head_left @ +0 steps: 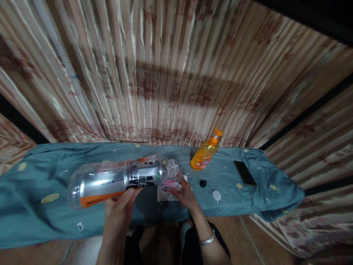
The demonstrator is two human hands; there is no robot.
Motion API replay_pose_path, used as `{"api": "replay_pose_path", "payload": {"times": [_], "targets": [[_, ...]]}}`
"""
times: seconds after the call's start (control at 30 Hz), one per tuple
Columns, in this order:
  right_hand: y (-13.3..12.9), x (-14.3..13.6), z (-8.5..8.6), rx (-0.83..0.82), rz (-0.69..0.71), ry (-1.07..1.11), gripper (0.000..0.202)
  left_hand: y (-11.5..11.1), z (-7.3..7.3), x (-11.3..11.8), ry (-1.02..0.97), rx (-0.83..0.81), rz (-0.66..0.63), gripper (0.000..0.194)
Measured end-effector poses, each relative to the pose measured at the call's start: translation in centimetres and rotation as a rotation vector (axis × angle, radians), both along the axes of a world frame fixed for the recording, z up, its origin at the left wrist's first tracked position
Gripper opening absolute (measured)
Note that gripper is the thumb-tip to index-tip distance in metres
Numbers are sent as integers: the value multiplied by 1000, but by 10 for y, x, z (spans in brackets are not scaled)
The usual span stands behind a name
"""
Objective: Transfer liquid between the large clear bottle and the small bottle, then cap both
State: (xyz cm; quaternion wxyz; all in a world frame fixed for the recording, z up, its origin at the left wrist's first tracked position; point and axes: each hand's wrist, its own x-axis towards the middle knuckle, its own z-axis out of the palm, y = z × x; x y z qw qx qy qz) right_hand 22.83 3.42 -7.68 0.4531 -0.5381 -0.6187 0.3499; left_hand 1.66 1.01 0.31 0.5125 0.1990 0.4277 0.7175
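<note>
My left hand [120, 209] is closed round the lower side of a large clear plastic bottle [110, 182] with a silver and orange label. The bottle lies almost level above the cloth, its neck pointing right. Close to that neck, my right hand [183, 193] grips a small clear container with pink markings [171, 183]; its exact shape is blurred. Whether the two touch, I cannot tell. Beneath the small container shows a whitish, crumpled piece [165, 195], partly covered. Right of my right hand, a black cap [203, 183] and a round white lid [216, 195] rest on the cloth.
A teal patterned cloth [231, 204] covers the long, narrow surface in front of me. An orange pump bottle [204, 154] stands near the back. A dark phone [245, 173] lies farther right. Behind hangs a striped curtain [165, 81], with dark posts at both sides.
</note>
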Motion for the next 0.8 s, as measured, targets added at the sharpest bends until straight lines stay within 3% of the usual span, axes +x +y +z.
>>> {"api": "replay_pose_path", "payload": {"times": [0.2,0.47,0.63,0.8], "targets": [[1,0,-4,5,-2,23,58,0,0,-1,1,33,-16,47],[0,0,-5,-2,-5,58,55,3,0,-2,35,1,-27,34],[0,1,-4,-3,-12,13,56,0,4,-2,52,-57,-44,34],[0,1,-5,11,-8,4,60,0,4,0,36,-1,-55,35]]}}
